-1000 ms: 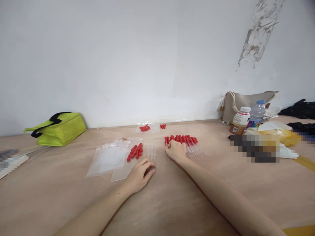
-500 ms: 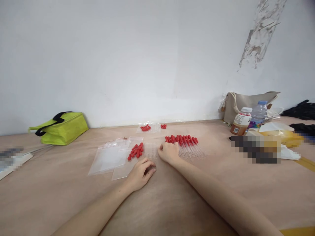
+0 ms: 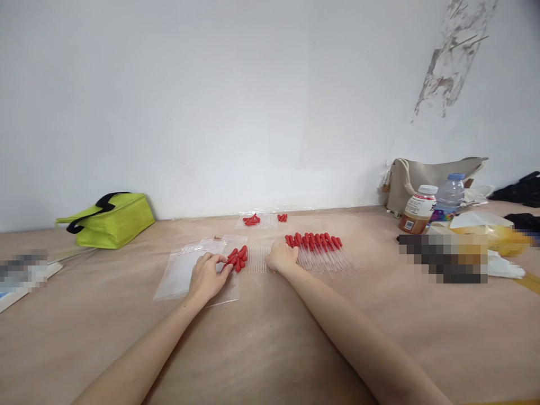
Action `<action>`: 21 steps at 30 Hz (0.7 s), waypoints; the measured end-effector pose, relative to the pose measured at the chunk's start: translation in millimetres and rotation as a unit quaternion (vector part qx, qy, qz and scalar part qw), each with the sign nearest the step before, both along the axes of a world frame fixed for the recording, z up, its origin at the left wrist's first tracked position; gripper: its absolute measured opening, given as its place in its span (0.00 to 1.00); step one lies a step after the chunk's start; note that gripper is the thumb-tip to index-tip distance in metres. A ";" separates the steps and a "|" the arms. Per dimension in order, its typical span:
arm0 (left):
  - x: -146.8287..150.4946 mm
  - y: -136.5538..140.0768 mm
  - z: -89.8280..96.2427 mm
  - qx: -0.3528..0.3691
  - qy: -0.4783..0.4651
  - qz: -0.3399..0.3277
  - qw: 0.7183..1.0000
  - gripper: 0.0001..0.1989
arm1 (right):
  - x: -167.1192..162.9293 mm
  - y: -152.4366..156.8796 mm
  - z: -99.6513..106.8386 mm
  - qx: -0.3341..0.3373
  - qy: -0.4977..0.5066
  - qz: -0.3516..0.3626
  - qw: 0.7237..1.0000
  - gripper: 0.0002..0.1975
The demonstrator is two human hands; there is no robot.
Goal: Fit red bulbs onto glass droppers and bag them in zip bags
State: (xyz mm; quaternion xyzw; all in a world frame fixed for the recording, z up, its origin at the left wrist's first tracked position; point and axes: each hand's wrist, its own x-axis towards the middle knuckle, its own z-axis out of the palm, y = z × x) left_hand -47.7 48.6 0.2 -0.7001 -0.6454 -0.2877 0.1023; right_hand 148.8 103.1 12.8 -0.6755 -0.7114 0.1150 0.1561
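Just left of the tubes (image 3: 257, 260), which run front-to-back, red bulbs (image 3: 241, 257) meet the loosely parted left hand (image 3: 208, 277), while the right hand (image 3: 282, 257) curls at their other edge, grip hidden.

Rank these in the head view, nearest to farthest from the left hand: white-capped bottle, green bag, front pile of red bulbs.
1. Front pile of red bulbs, beside the left hand
2. Green bag, back left
3. White-capped bottle, far right

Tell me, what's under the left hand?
Clear plastic bags show around the left hand and seem to run beneath it; red bulbs lie beside it. The spot directly below is covered, so I can't see it.
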 end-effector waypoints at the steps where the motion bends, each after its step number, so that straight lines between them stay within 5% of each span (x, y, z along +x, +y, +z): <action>1: 1.4 0.4 -1.9 0.002 0.007 -0.001 1.000 0.09 | 0.1 -0.7 2.2 -0.004 -0.001 0.006 1.000 0.09; 6: 3.4 3.2 -4.6 0.016 0.011 -0.010 1.000 0.07 | 18.3 -15.9 13.8 0.005 0.007 0.048 0.999 0.10; 10: 11.9 -7.4 4.9 0.047 0.001 -0.023 0.999 0.08 | 54.9 -41.0 5.1 0.092 0.018 0.106 0.990 0.13; 13: 33.4 -27.0 9.2 0.033 0.002 -0.140 0.990 0.07 | 81.5 -60.3 -13.3 0.228 0.002 0.214 0.950 0.13; 16: 57.5 -45.4 3.5 -0.031 -0.006 -0.262 0.965 0.06 | 97.1 -75.4 -28.0 0.273 -0.004 0.255 0.928 0.14; 21: 72.1 -50.9 -10.3 -0.075 -0.067 -0.287 0.953 0.10 | 101.3 -86.4 -33.7 0.273 0.023 0.260 0.926 0.13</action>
